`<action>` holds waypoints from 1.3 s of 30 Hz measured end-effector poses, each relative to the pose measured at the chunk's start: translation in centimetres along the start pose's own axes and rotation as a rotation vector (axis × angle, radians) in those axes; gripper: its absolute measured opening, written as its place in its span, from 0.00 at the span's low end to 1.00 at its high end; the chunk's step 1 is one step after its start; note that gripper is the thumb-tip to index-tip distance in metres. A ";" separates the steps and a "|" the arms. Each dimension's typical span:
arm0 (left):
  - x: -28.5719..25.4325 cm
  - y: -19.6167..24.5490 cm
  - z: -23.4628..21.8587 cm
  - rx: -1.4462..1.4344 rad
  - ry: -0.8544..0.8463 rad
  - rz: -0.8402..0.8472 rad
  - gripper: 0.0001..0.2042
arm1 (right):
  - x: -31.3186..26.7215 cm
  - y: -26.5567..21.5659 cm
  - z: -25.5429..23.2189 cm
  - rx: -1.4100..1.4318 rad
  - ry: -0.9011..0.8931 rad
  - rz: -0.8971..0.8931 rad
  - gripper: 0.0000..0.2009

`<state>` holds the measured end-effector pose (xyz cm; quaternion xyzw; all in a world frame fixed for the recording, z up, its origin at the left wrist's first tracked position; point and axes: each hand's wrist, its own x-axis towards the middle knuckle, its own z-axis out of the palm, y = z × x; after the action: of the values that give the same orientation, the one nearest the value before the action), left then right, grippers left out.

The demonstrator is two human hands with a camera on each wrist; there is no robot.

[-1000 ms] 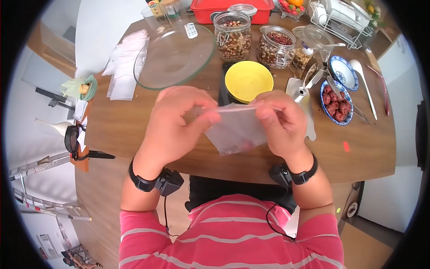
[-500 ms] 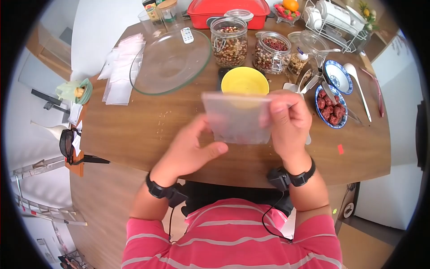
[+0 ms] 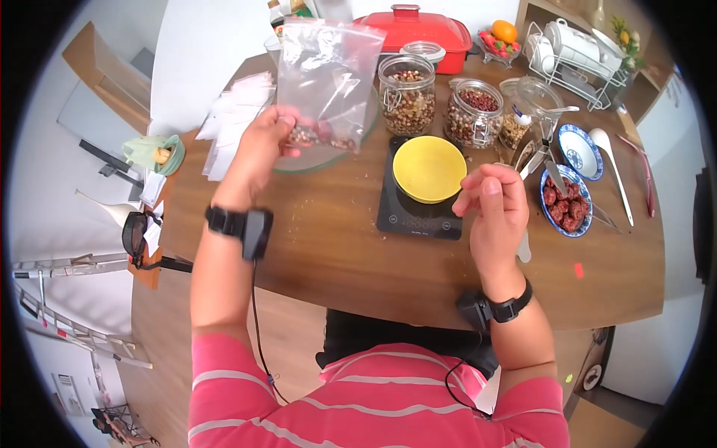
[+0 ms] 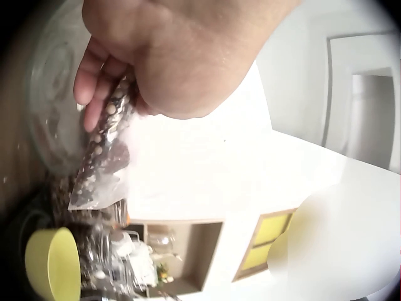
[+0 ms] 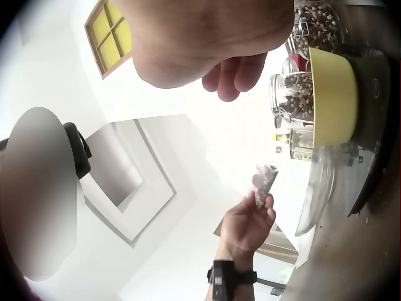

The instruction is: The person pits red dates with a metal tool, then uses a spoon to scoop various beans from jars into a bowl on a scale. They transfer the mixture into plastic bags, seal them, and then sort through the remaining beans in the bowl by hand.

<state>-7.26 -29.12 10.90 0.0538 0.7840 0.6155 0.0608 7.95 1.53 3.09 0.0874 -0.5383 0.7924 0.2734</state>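
Observation:
My left hand (image 3: 258,149) pinches a clear zip bag (image 3: 328,75) by its lower left corner, raised over the glass plate (image 3: 310,166) at the left. Mixed beans and a dark red piece lie along the bag's bottom, and in the left wrist view the filled part of the bag (image 4: 103,157) hangs past the fingers. My right hand (image 3: 499,216) holds nothing, its fingers loosely bent, just right of the yellow bowl (image 3: 429,170). That bowl sits on a black kitchen scale (image 3: 418,218).
Behind the bowl stand glass jars of beans (image 3: 407,104). To the right are a blue-patterned bowl of dark red dates (image 3: 566,209), another patterned bowl (image 3: 581,149) and a white spoon (image 3: 616,179). Flat plastic bags (image 3: 231,119) lie at the left, and a red cooker (image 3: 418,30) stands behind.
The bag has gone from in front of the bowl, between both hands, up to the far left in my left hand. My right hand has let go of it, leaving the scale in sight.

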 end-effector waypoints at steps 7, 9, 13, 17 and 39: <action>10.5 -4.3 -3.5 0.360 0.211 -0.038 0.14 | -0.1 -0.3 0.1 0.004 -0.019 0.028 0.10; 11.8 -5.0 -5.6 0.550 0.328 0.122 0.16 | -0.1 -0.3 -0.2 -0.005 -0.029 0.032 0.09; 9.3 -5.4 -8.6 0.679 0.591 0.554 0.11 | -1.2 -0.3 0.4 -0.127 -0.055 0.028 0.06; 1.8 -5.9 -3.9 0.096 0.516 0.529 0.03 | -1.0 -1.1 1.4 -0.517 -0.226 -0.421 0.04; -6.4 -5.5 14.6 0.580 -0.152 0.472 0.08 | 1.3 -10.7 -17.2 -1.709 0.268 -0.011 0.13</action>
<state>1.33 -17.41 2.34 0.2935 0.8848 0.3595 -0.0424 15.16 20.35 5.28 -0.2397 -0.9122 0.1182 0.3105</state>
